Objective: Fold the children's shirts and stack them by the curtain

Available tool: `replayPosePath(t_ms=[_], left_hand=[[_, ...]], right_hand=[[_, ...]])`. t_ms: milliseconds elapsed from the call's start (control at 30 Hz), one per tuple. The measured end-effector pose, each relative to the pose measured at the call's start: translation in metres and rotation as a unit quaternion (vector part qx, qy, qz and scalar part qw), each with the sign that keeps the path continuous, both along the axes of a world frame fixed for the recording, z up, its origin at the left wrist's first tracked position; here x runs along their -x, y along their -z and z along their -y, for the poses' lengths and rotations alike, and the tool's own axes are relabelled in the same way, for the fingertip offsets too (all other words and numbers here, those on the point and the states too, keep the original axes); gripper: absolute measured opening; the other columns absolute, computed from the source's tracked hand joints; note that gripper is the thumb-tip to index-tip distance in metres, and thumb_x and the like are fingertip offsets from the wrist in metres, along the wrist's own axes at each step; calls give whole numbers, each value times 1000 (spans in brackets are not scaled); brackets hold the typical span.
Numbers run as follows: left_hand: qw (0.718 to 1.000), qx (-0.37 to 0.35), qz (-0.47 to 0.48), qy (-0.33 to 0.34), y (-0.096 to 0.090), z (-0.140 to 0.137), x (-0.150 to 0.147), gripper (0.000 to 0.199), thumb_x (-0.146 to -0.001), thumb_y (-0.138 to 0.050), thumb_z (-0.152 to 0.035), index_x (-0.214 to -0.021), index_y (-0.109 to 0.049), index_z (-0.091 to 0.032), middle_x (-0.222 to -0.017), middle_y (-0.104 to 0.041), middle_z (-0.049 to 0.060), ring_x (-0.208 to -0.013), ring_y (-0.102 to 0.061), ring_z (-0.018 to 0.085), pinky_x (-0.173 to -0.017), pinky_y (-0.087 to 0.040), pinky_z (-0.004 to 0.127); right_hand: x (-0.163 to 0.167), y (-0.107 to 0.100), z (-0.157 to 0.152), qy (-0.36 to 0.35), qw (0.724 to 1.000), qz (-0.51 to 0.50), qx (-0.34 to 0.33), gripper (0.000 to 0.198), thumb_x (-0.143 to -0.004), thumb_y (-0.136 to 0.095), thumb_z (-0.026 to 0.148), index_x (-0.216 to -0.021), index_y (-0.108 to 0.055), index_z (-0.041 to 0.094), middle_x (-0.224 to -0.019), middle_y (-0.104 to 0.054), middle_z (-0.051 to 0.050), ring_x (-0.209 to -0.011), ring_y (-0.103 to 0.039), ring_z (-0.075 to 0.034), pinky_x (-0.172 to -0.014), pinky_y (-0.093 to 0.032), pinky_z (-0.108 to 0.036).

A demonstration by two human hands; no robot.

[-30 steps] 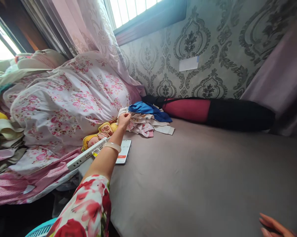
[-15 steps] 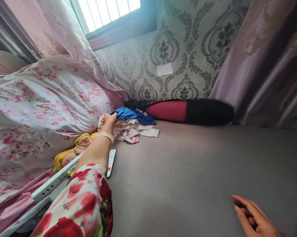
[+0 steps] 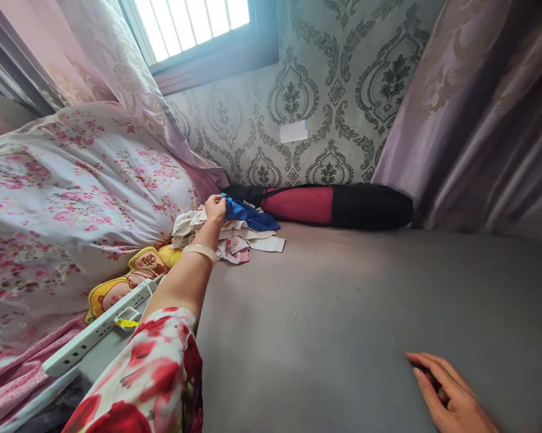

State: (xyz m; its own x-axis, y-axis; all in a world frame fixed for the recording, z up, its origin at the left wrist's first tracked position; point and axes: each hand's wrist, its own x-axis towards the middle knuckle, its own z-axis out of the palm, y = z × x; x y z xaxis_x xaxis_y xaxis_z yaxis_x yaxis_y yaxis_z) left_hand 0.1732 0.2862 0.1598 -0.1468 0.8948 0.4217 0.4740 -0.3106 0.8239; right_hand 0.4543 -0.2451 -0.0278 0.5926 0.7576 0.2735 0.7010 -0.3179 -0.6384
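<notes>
My left hand (image 3: 215,208) is stretched out to the far end of the grey surface, its fingers closed on the edge of a blue piece of clothing (image 3: 252,215). The blue garment lies on top of a heap of pale printed clothes (image 3: 235,245), whose left part is partly behind my wrist. At the lower right, my right hand (image 3: 453,391) hovers over or rests on the grey surface (image 3: 320,325); I cannot tell which. Its fingers are loosely bent, thumb apart, with nothing visible in them.
Behind the clothes a long black and red bag (image 3: 298,204) lies along the patterned wall. To the left are a white power strip (image 3: 95,331) with a plugged-in charger, yellow cartoon plush items (image 3: 109,291) and a floral fabric cover (image 3: 73,198). Purple curtains (image 3: 433,132) hang at the right.
My left hand has shifted slightly right and up, pinching the blue garment's edge. The phone beside my forearm is now hidden behind it. The view has turned slightly; my right hand stays low.
</notes>
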Motion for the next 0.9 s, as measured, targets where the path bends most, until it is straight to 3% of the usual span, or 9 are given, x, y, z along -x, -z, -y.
replayPosePath(t_ms=[67,133,233,400,533,733,900], left_hand=[[999,0,45,24,1,9,-16,17,-84,-50,-22,-96,-58,-13,-83,-65,5,-74,-62,15,-74,-49,28],[986,13,151,62,4,21,-28,15,-84,-52,-21,-96,-56,-14,-75,-62,0,-64,-57,10,-67,-47,22],[933,38,334,131,11,42,-41,11,-82,-57,-20,-92,-52,-18,-67,-54,-6,-53,-50,6,-54,-39,17],[865,76,446,218,31,77,-58,24,-77,-70,-27,-88,-48,-22,-59,-48,-10,-44,-44,5,-45,-29,16],[823,104,501,246,42,102,-74,26,-77,-72,-27,-88,-48,-23,-61,-53,-10,-46,-49,6,-48,-36,17],[773,121,564,262,53,135,-98,24,-77,-72,-20,-79,-48,-21,-63,-59,-8,-60,-60,8,-69,-48,21],[720,168,577,348,61,166,-107,19,-78,-70,-20,-78,-51,-19,-72,-67,-3,-72,-67,14,-79,-53,29]], right_hand=[[-1,3,0,-5,1000,11,0,34,-88,-47,48,-98,-71,26,-109,-69,-7,-80,-69,-17,-65,-57,-23],[-2,6,0,-12,1000,23,0,34,-89,-46,47,-97,-71,26,-110,-68,-6,-89,-69,-19,-69,-57,-24],[-3,12,-1,-16,999,41,-7,33,-89,-46,46,-94,-71,25,-109,-67,-7,-94,-69,-20,-72,-56,-26],[-1,13,-3,-20,999,38,-16,33,-91,-44,45,-93,-70,25,-108,-66,-7,-94,-68,-21,-78,-56,-30],[5,4,-4,-20,999,30,-5,32,-92,-43,44,-94,-69,25,-108,-65,-7,-96,-67,-21,-83,-54,-33],[14,-9,-4,-24,1000,10,17,30,-93,-42,41,-96,-67,25,-109,-63,-7,-92,-66,-19,-82,-53,-32],[16,-20,-4,-48,997,0,52,29,-93,-41,36,-101,-66,23,-111,-62,-8,-83,-65,-17,-75,-53,-30]])
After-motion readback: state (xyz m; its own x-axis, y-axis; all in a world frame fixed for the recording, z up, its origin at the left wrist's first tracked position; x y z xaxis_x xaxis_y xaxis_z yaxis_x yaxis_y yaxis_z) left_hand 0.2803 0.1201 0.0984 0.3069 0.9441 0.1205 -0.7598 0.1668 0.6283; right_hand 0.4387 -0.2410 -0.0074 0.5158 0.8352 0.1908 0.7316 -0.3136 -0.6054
